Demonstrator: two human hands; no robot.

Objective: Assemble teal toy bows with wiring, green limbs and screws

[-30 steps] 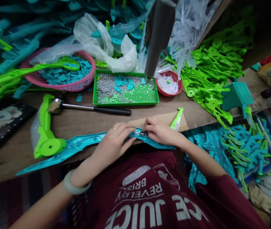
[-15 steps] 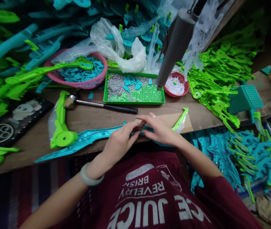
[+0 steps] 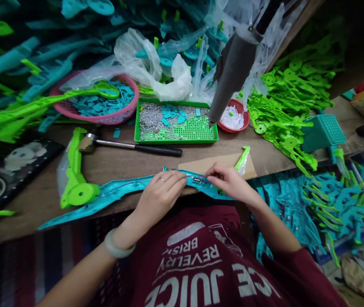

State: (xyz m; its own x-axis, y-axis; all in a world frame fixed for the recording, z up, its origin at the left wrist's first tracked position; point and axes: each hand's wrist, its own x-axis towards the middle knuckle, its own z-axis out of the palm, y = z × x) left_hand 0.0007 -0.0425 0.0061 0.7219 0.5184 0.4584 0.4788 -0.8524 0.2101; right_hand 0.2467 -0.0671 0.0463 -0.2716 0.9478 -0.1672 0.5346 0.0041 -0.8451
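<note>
A long teal plastic toy blade (image 3: 111, 194) lies along the near edge of the wooden table (image 3: 201, 155), with a lime green handle piece (image 3: 74, 179) at its left part. My left hand (image 3: 161, 194) rests on the blade's middle with fingers pressed down on it. My right hand (image 3: 228, 181) pinches the blade just to the right, beside a small metal part (image 3: 197, 180) set in it. A strip of brown cardboard (image 3: 214, 164) lies under and behind my hands.
A hammer (image 3: 130, 146) lies behind the blade. A green tray (image 3: 175, 137) holds small metal pieces and teal bits, with a pink basket (image 3: 95, 117) on the left and a red bowl (image 3: 233, 119) on the right. A grey hanging tool (image 3: 233, 72) points down. Green and teal parts pile all round.
Both hands have come down onto the blade, which now lies flatter on the table edge. My right hand slid a little right, uncovering the small metal part between the hands.
</note>
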